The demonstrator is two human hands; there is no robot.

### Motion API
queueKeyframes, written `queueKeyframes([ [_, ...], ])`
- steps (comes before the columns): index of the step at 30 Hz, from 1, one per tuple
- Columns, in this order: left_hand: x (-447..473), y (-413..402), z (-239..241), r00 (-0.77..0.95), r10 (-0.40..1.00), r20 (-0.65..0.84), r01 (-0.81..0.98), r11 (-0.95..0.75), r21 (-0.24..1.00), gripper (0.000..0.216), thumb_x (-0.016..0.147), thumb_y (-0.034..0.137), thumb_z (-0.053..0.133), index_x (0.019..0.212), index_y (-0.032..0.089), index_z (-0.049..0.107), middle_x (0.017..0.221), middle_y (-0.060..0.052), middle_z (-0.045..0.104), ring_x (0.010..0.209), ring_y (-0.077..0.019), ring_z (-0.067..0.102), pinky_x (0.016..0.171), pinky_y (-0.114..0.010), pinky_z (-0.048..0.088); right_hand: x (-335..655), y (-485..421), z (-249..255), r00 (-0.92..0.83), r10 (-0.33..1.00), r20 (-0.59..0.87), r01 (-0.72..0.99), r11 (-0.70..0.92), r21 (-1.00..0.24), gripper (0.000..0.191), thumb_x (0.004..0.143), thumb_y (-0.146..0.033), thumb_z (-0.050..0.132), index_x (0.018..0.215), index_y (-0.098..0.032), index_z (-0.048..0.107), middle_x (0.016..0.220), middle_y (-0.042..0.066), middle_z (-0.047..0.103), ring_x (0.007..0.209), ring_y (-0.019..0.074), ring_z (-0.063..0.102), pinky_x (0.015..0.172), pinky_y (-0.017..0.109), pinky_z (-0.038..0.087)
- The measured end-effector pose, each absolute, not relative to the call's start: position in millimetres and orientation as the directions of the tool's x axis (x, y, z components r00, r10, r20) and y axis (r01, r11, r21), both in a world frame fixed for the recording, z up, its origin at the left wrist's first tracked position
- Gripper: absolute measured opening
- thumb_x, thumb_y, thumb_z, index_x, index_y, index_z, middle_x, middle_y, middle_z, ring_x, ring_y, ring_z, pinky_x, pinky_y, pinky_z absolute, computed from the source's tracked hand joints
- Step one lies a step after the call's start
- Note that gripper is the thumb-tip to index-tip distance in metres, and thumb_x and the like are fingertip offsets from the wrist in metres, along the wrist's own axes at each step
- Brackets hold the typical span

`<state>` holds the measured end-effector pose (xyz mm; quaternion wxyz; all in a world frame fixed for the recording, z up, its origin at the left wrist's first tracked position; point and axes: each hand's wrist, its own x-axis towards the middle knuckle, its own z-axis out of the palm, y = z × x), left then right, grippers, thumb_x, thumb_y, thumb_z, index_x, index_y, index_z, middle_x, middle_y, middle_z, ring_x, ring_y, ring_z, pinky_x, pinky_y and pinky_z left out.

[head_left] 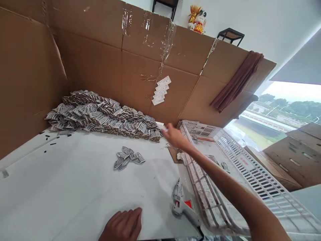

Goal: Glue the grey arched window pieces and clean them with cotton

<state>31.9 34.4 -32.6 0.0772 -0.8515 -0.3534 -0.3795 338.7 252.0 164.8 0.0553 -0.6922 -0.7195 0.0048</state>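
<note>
My right hand point(174, 135) reaches across the table to the right end of a large pile of small grey metal pieces point(107, 117). Its fingers are pinched together beside a white paper point(159, 125); a pale bit shows at the fingertips, too blurred to name. Near the front edge, my left hand point(122, 225) rests on the table with its fingers curled into a fist, and nothing shows in it. Between the pile and this hand lies a small heap of grey pieces point(128, 157). A grey glue gun point(178, 199) lies to the right, nozzle pointing away.
On the right stands a white plastic crate point(240, 152) with a few pieces inside, under my right forearm. Cardboard walls point(140, 63) close off the back and left. Small black bits point(52, 144) are scattered at the left. A cardboard scrap point(174, 154) lies beside the crate.
</note>
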Motion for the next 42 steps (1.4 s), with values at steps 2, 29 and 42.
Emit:
queueKeyframes([
  [2, 33.8, 33.1, -30.8, 0.462, 0.545, 0.7, 0.664, -0.736, 0.134, 0.035, 0.117, 0.016, 0.041, 0.12, 0.022, 0.075, 0.097, 0.003, 0.087, 0.078, -0.0142, 0.083, 0.076, -0.03, 0.059, 281.3, 255.3, 138.2, -0.196, 0.981, -0.012, 0.977, 0.194, -0.093, 0.048, 0.117, -0.058, 0.039, 0.137, -0.019, 0.056, 0.121, 0.019, 0.082, 0.107, 0.0358, 0.08, 0.087, 0.04, 0.057],
  [29, 17.9, 55.8, -21.3, 0.722, 0.284, 0.631, 0.507, -0.838, -0.202, 0.048, 0.096, -0.01, 0.052, 0.117, 0.021, 0.081, 0.113, -0.003, 0.087, 0.08, -0.0192, 0.079, 0.074, -0.032, 0.058, 513.7, 159.1, 130.0, 0.4, 0.916, 0.018, 0.916, -0.4, -0.026, 0.034, 0.115, -0.024, 0.051, 0.145, -0.012, 0.061, 0.141, 0.02, 0.066, 0.116, 0.0282, 0.071, 0.097, 0.046, 0.062],
  [42, 26.8, 52.6, -17.7, 0.572, 0.499, 0.651, 0.598, -0.797, 0.086, 0.015, 0.11, 0.017, 0.066, 0.121, 0.018, 0.077, 0.088, -0.001, 0.084, 0.066, -0.0173, 0.074, 0.078, -0.034, 0.054, 597.7, 140.8, 80.1, 0.468, 0.849, -0.244, 0.88, -0.474, 0.038, 0.037, 0.107, -0.047, 0.075, 0.13, -0.018, 0.074, 0.135, 0.011, 0.075, 0.119, 0.0279, 0.074, 0.106, 0.052, 0.06],
])
